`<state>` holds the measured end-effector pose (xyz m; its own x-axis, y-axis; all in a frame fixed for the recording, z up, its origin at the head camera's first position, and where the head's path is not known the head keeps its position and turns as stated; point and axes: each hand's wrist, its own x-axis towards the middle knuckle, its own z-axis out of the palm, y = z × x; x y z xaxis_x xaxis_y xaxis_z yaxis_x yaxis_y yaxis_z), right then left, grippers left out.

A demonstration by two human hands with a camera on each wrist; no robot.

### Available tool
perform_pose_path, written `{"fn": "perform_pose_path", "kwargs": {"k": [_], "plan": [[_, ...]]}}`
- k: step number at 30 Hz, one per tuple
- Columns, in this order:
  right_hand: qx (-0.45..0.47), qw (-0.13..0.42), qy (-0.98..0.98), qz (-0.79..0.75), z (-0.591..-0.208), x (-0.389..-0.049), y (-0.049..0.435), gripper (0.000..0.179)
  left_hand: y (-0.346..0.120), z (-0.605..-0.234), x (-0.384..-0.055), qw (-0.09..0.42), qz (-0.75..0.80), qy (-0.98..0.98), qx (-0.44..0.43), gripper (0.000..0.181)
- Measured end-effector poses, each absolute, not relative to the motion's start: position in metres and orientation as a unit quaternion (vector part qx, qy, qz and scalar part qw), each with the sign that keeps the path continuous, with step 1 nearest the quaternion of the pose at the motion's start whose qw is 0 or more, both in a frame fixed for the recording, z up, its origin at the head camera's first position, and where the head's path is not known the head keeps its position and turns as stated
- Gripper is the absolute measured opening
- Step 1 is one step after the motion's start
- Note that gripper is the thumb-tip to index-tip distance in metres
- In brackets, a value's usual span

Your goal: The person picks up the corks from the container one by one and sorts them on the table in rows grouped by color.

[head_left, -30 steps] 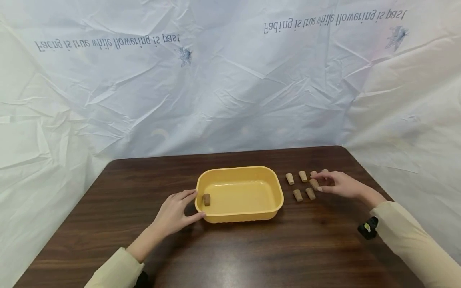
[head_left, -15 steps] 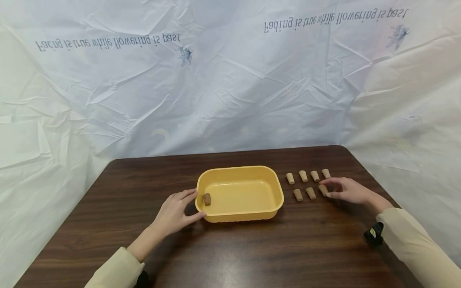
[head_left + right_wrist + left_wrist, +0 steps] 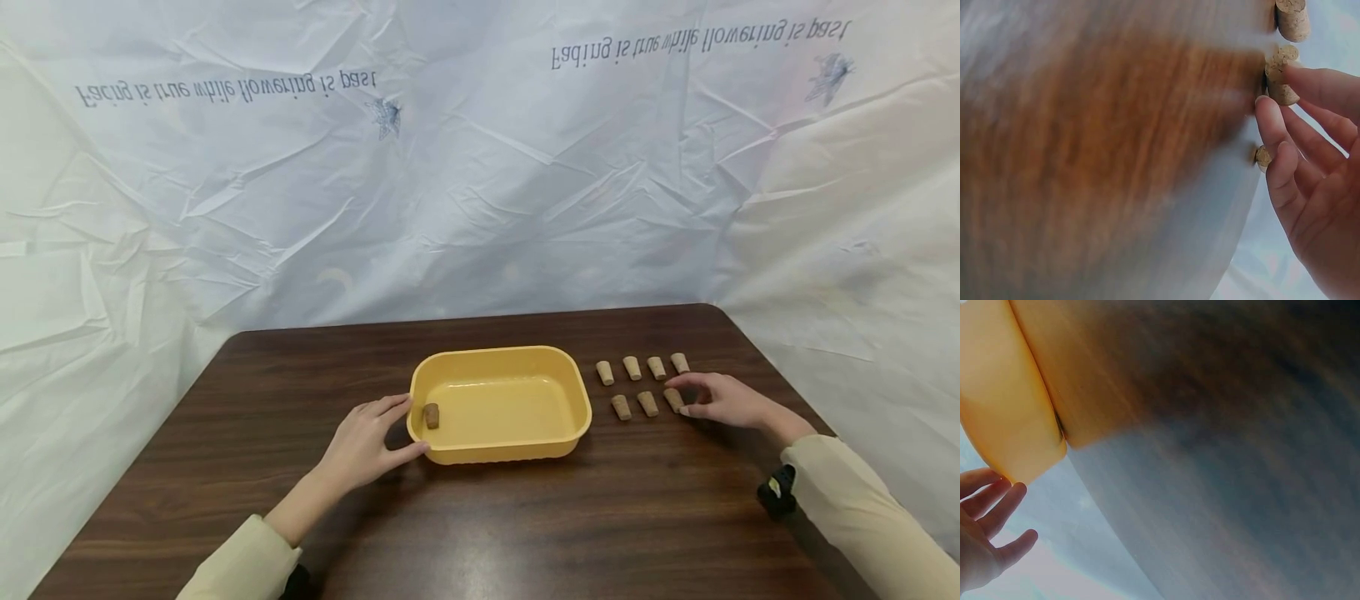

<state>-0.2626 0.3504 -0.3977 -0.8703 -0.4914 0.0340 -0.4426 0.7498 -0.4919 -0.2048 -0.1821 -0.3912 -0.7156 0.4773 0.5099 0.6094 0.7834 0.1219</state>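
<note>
My left hand [image 3: 365, 442] rests at the left end of a yellow plastic basin [image 3: 498, 452], with fingertips and thumb spread along its rim. In the left wrist view its fingers [image 3: 999, 509] touch the basin's side. One darker brown cork [image 3: 431, 416] lies inside the basin near the left wall. On the right, my right hand [image 3: 723, 402] pinches a tapered cork [image 3: 672, 401] at the right end of the front row. The right wrist view has this cork [image 3: 1280, 78] between thumb and fingers, standing on the table.
Two more corks stand left of the pinched one, including the front-row left cork [image 3: 621, 407]. Behind them is a row of several lighter corks [image 3: 632, 368]. The brown wooden table [image 3: 480, 525] ends at white sheeting [image 3: 480, 208].
My right hand has moved right and slightly toward me with its cork, setting it at the end of the front row. My left hand and the basin have stayed put.
</note>
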Motion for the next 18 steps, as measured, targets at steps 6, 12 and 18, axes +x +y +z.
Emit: {"fn": "perform_pose_path", "kwargs": {"k": [6,12,18], "plan": [[-0.258,0.027,0.932,-0.252,-0.392,-0.26,0.345,0.042,-0.182,-0.392,-0.205,0.236,-0.143,-0.913,-0.3,0.067],[-0.281,-0.016,0.927,-0.249,-0.372,-0.263,0.326,0.04,-0.183,-0.393,-0.205,0.235,-0.143,-0.914,-0.299,0.068],[-0.284,-0.014,0.922,-0.263,-0.352,-0.274,0.297,0.037,-0.182,-0.391,-0.205,0.229,-0.138,-0.917,-0.297,0.069]]}}
